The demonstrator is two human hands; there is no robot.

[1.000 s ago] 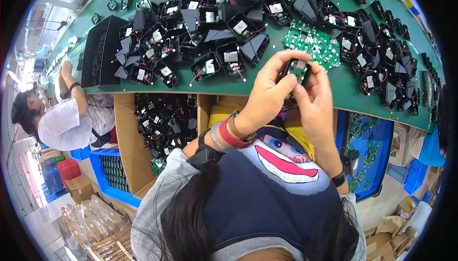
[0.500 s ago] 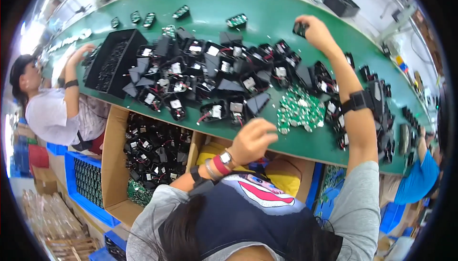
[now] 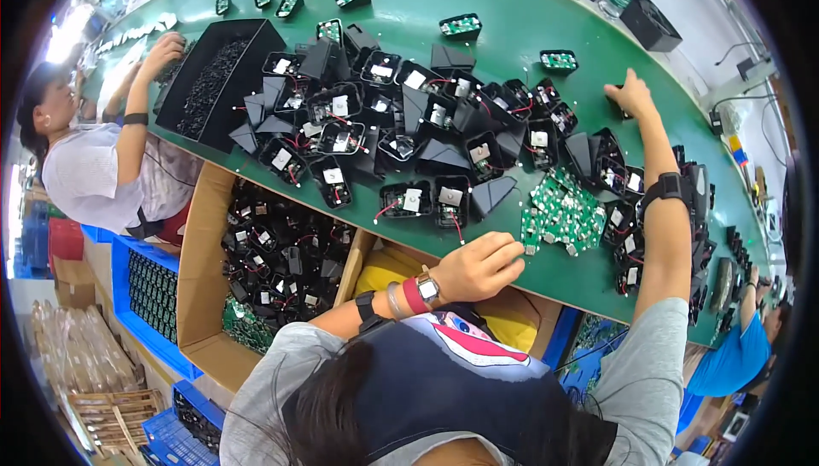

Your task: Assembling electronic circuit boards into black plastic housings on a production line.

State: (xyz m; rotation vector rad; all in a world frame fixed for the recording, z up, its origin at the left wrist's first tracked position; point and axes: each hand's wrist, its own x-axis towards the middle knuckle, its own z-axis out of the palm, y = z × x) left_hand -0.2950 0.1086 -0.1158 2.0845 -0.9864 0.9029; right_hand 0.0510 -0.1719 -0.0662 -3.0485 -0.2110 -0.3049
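Shifted rightward since half a second ago, the right hand (image 3: 633,95) now overlies part of a black housing (image 3: 617,102) at its nine o'clock; I cannot tell how far its grip closes. From that hand, a housing with a green board (image 3: 559,61) stands at ten o'clock, wired housings (image 3: 612,178) crowd six, and heaped boards (image 3: 560,212) lie at seven. Beyond those, the left hand (image 3: 485,268) curls loosely, any contents hidden. Risk, I judge: a low right forearm (image 3: 665,243) sweep dragging the crowd, or uncertain purchase tipping the piece.
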